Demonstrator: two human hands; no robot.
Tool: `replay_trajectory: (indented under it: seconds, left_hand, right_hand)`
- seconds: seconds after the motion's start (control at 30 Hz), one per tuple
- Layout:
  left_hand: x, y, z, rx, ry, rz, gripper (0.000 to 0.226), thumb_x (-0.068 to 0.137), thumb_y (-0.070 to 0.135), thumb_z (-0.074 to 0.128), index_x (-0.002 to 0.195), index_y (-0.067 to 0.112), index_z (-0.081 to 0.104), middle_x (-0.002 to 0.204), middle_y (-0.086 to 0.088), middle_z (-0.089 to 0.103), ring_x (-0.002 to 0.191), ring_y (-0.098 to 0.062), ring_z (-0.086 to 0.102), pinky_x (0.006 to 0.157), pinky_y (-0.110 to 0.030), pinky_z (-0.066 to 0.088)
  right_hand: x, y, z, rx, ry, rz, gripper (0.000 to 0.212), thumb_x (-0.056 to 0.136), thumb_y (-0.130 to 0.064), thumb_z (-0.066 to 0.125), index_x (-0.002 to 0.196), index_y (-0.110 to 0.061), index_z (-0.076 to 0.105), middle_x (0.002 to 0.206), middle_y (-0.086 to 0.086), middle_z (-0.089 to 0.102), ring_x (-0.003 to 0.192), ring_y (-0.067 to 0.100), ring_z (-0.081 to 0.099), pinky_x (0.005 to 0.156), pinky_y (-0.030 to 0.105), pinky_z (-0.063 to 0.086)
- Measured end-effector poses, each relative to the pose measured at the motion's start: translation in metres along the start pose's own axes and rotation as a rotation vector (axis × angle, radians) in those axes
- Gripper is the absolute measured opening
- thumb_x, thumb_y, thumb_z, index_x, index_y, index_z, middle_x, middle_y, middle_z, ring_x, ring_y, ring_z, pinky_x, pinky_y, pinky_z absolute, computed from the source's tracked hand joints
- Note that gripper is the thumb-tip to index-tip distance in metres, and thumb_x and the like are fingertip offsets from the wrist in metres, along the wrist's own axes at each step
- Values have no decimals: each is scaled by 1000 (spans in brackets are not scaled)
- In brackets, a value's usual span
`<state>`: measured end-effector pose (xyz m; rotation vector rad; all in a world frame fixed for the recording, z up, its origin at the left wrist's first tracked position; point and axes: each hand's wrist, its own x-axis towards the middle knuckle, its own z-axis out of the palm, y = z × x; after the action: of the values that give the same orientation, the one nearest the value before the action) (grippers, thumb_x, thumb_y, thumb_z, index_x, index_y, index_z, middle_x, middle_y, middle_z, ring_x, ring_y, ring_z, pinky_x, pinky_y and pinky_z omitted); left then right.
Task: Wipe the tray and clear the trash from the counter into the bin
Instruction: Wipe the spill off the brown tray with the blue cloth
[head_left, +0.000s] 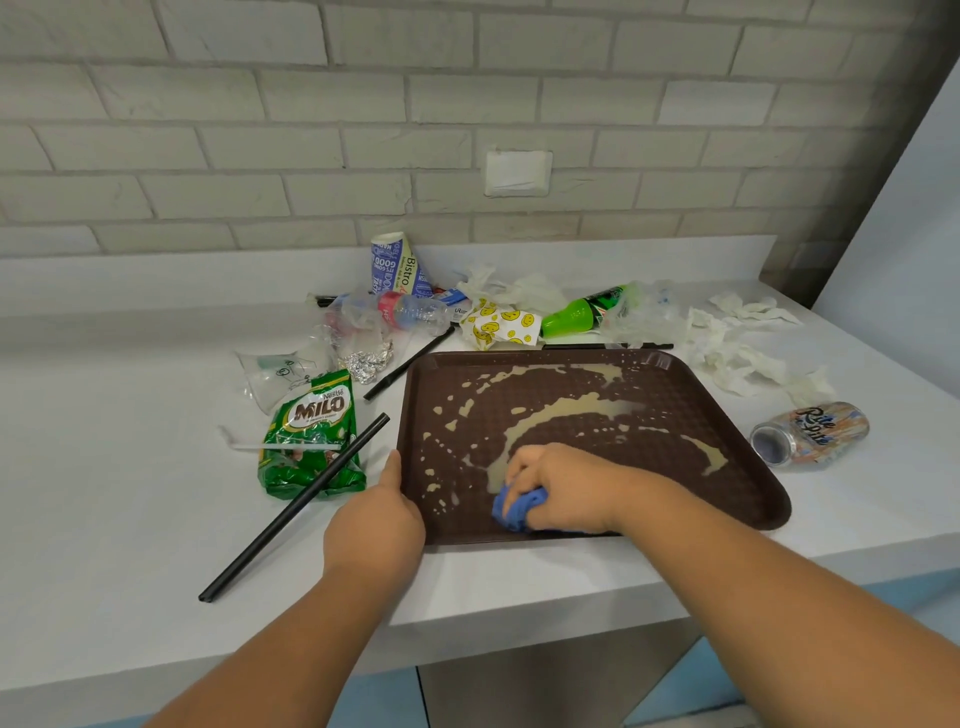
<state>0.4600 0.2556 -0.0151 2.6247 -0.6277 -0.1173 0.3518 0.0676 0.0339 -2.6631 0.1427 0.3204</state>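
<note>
A brown plastic tray (727, 415) lies on the white counter, smeared and spattered with beige liquid (561, 410). My right hand (561, 483) presses a bunched blue cloth (517, 506) onto the tray's near left part. My left hand (376, 519) grips the tray's left rim, thumb along the edge. Trash lies around the tray: a green Milo packet (311, 436), a long black straw (296, 506), crumpled foil (366, 361), a clear plastic bottle (410, 312), a green bottle (582, 312) and a dented can (813, 431). No bin is in view.
Behind the tray lie a paper cup (395, 265), a yellow smiley wrapper (498, 325), clear plastic cups (275, 374), two more black straws (410, 361) and crumpled white tissues (737, 343). A brick wall backs the counter. The counter's front edge (519, 613) runs just below the tray.
</note>
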Motion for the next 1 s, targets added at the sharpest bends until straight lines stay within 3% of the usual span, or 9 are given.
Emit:
replay_trajectory:
  seconds: [0.1, 0.27, 0.43, 0.57, 0.73, 0.87, 1.0]
  left_hand:
    - [0, 0, 0, 4, 2, -2, 60, 94, 19, 33, 150, 29, 14, 69, 0, 53, 70, -22, 55, 59, -30, 43]
    - [0, -1, 0, 6, -6, 19, 59, 94, 19, 33, 150, 29, 14, 61, 5, 48, 66, -20, 54, 56, -29, 41]
    - [1, -2, 0, 12, -6, 22, 60, 94, 19, 33, 150, 29, 14, 62, 4, 47, 68, -20, 54, 57, -29, 41]
    - [1, -2, 0, 12, -10, 23, 59, 95, 19, 33, 150, 29, 13, 63, 4, 48, 68, -20, 55, 58, -29, 44]
    - [1, -4, 1, 10, -1, 29, 59, 95, 21, 33, 150, 29, 14, 64, 4, 48, 68, -20, 53, 57, -29, 40]
    - [0, -3, 0, 7, 0, 34, 60, 94, 20, 33, 150, 29, 13, 63, 5, 48, 67, -19, 54, 56, -29, 40]
    - [1, -4, 0, -4, 3, 32, 60, 94, 21, 33, 150, 29, 12, 68, 1, 54, 69, -19, 57, 59, -30, 47]
  right_hand:
    - [6, -5, 7, -5, 12, -60, 29, 85, -12, 56, 108, -21, 71, 117, -6, 50, 108, 18, 47, 96, 31, 42]
    - [3, 22, 1, 54, 177, 135, 25, 89, -16, 56, 108, -19, 71, 116, -2, 47, 107, 22, 49, 97, 36, 41]
    - [7, 13, 4, 91, 90, 25, 27, 88, -13, 60, 113, -19, 70, 115, -4, 46, 108, 18, 51, 94, 22, 42]
    - [12, 23, 6, 37, 262, 147, 24, 89, -16, 58, 108, -20, 71, 114, 1, 47, 103, 24, 52, 95, 35, 44]
    - [10, 16, 9, 142, 143, 31, 24, 88, -17, 62, 109, -23, 71, 115, -2, 46, 99, 20, 55, 90, 28, 47]
    - [18, 28, 10, 25, 322, 215, 27, 90, -21, 56, 114, -25, 67, 114, 0, 45, 105, 25, 49, 96, 37, 43]
    - [19, 23, 14, 71, 201, 65, 25, 88, -18, 59, 110, -25, 69, 116, -2, 47, 105, 22, 49, 96, 32, 42]
